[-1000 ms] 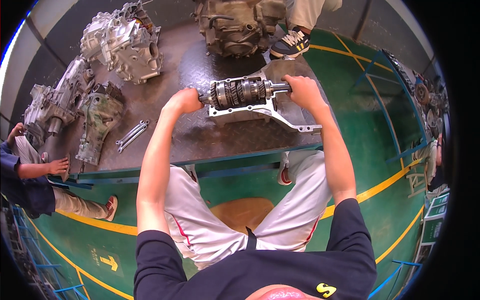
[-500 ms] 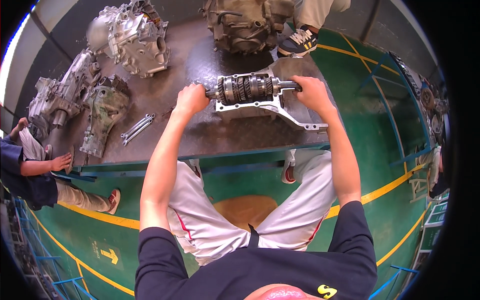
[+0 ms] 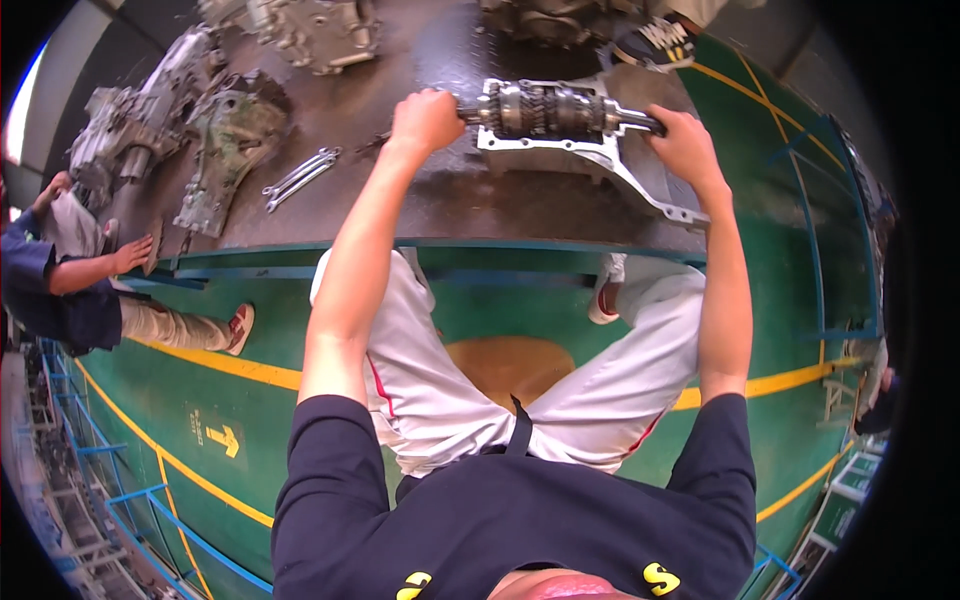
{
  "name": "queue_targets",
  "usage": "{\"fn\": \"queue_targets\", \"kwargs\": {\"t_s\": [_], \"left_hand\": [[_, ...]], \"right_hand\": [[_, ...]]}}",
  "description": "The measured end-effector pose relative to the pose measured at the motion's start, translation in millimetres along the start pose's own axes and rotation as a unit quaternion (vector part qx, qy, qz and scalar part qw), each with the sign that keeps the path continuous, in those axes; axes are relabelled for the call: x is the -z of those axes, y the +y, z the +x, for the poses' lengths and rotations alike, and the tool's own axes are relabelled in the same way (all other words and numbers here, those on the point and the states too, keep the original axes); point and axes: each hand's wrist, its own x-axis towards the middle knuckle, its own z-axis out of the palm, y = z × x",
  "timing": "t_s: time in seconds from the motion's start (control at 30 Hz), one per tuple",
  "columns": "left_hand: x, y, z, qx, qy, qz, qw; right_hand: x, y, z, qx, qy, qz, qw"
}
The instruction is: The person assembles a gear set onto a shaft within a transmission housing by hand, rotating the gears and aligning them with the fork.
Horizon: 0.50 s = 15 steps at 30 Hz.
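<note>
A gear shaft [image 3: 548, 112] with several dark toothed gears lies lengthwise over an open silver gearbox housing [image 3: 545, 145]. Its gears overlap the housing's end rims, so it looks slightly raised; how far, I cannot tell. My left hand [image 3: 428, 120] is closed around the shaft's left end. At the other end, the fingers of my right hand [image 3: 688, 142] wrap the dark tip of the shaft. From the housing, a flat arm with bolt holes runs toward the table's near edge, below my right wrist.
A dark metal workbench [image 3: 400, 215] carries several spanners [image 3: 300, 178], a greenish casing [image 3: 228, 150], a silver gearbox part [image 3: 140, 115], and more gearbox units [image 3: 315, 30] behind. A co-worker's hand [image 3: 133, 254] rests at the left edge. A shoe [image 3: 655, 42] shows at the far right corner.
The whole view has shifted, so the bench appears higher and further right. Both hands keep hold of the shaft, which seems lifted a little against the housing.
</note>
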Motion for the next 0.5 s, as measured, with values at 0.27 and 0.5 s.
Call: {"fn": "queue_targets", "kwargs": {"t_s": [0.27,0.5], "left_hand": [[-8.0,7.0,-6.0,-0.004,-0.008,-0.012,1.0],[-27.0,5.8,-5.4,-0.004,0.057,-0.057,0.997]], "right_hand": [[-13.7,21.8,-6.9,0.004,0.015,0.004,1.0],[-27.9,40.6,-4.5,-0.007,0.03,-0.002,1.0]]}}
